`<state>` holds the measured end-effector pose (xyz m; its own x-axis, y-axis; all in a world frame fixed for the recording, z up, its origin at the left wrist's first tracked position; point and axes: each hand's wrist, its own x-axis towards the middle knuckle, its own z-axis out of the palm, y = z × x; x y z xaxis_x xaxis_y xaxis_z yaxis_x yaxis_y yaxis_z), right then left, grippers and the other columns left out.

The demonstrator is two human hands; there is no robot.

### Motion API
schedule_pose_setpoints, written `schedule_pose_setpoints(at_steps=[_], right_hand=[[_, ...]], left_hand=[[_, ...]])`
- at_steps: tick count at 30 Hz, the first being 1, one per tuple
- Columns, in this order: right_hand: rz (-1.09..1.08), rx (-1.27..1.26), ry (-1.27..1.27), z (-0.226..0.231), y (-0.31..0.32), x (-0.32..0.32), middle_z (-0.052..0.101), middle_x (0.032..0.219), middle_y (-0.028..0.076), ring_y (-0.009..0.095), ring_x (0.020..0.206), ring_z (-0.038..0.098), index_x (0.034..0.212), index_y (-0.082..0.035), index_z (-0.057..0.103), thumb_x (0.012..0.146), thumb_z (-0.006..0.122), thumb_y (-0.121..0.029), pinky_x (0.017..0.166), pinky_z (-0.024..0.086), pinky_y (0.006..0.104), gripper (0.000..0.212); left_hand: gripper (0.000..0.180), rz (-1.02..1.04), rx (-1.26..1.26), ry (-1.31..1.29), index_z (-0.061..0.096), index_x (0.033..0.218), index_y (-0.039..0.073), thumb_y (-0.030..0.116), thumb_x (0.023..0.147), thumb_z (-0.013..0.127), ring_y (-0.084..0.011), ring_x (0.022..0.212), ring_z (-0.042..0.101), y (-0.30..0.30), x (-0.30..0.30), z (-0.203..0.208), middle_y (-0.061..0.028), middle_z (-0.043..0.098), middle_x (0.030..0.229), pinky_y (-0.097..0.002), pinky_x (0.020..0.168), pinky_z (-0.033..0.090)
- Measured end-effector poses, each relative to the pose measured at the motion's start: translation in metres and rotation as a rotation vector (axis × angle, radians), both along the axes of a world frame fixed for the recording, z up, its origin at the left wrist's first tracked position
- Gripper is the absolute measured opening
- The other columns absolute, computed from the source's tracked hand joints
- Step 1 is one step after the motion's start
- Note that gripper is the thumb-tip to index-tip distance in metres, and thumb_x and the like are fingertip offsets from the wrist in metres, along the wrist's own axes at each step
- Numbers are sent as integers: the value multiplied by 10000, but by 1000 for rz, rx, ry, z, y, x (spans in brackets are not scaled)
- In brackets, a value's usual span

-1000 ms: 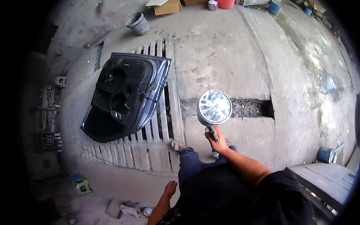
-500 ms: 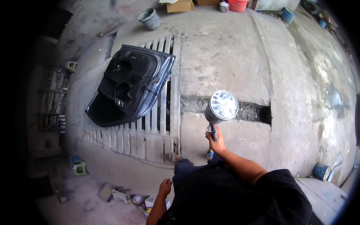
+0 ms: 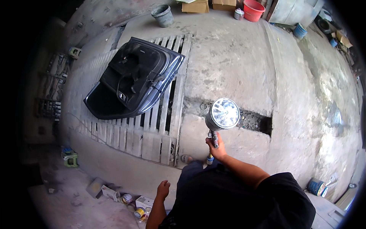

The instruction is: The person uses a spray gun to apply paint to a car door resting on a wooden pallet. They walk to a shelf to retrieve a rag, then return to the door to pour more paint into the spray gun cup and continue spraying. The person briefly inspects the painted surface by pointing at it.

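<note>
My right hand (image 3: 217, 148) is wrapped round the handle of a paint spray gun (image 3: 213, 138), with a hose fitting (image 3: 210, 158) below it. On top of the gun sits a large round cup (image 3: 224, 113) with a shiny, paint-streaked lid. My left hand (image 3: 164, 189) hangs low at my side, fingers curled closed, and nothing shows in it. Ahead to the left, apart from both hands, a dark car door (image 3: 139, 78) lies with its inner trim facing up on a slatted floor grate (image 3: 152, 150).
A debris-filled floor trench (image 3: 256, 121) runs beyond the gun. Along the far side stand a grey bucket (image 3: 162, 16), cardboard boxes (image 3: 195, 6) and a red basin (image 3: 254, 10). Cans and boxes (image 3: 126, 198) sit behind on the left; a blue can (image 3: 317, 186) lies at right.
My viewpoint has shifted and turned slightly, so the floor items sit differently in the picture. The spray gun stays in my right hand, a little lower in view. My left hand appears slightly further left.
</note>
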<state>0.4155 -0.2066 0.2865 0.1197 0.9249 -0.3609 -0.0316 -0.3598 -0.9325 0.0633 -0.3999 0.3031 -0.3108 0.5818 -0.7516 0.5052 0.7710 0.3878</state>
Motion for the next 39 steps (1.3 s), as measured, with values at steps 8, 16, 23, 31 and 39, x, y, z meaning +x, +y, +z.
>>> schedule_pose_setpoints(at_steps=[8, 16, 23, 31, 39], right_hand=[[53, 79, -33, 10, -1, -16, 556, 1037, 147, 266, 961, 537, 1159, -22, 473, 848, 611, -171, 843, 417, 350, 372], [79, 68, -51, 24, -9, -13, 566, 1022, 137, 253, 923, 546, 1153, -22, 473, 848, 615, -182, 806, 432, 343, 373], [101, 34, -17, 19, -19, -1, 567, 1006, 127, 234, 914, 542, 1163, -21, 457, 848, 618, -189, 803, 428, 339, 392], [131, 66, -10, 10, -20, 3, 562, 991, 124, 227, 898, 533, 1144, -19, 461, 854, 613, -198, 805, 425, 342, 373], [139, 279, -175, 32, -4, 0, 533, 752, -7, 91, 661, 481, 1077, -61, 476, 869, 633, -221, 582, 407, 251, 305]], left_hand=[[430, 62, -14, -31, 548, 1168, 3, 266, 829, 569, -242, 976, 591, -23, -6, -12, -161, 621, 1052, -333, 860, 448], [420, 88, -37, -14, 569, 1147, 11, 281, 825, 564, -261, 984, 592, -40, -6, -15, -164, 624, 1050, -335, 869, 447], [267, 62, -363, 87, 645, 940, 47, 227, 757, 570, -291, 847, 630, -82, -8, -28, -180, 645, 878, -403, 749, 490], [256, 101, -282, -288, 635, 957, 81, 192, 728, 611, -257, 755, 630, -208, 37, 34, -149, 636, 783, -404, 675, 500], [258, 269, -174, -356, 629, 965, 71, 172, 728, 615, -245, 760, 630, -218, 70, 54, -140, 638, 795, -396, 673, 500]])
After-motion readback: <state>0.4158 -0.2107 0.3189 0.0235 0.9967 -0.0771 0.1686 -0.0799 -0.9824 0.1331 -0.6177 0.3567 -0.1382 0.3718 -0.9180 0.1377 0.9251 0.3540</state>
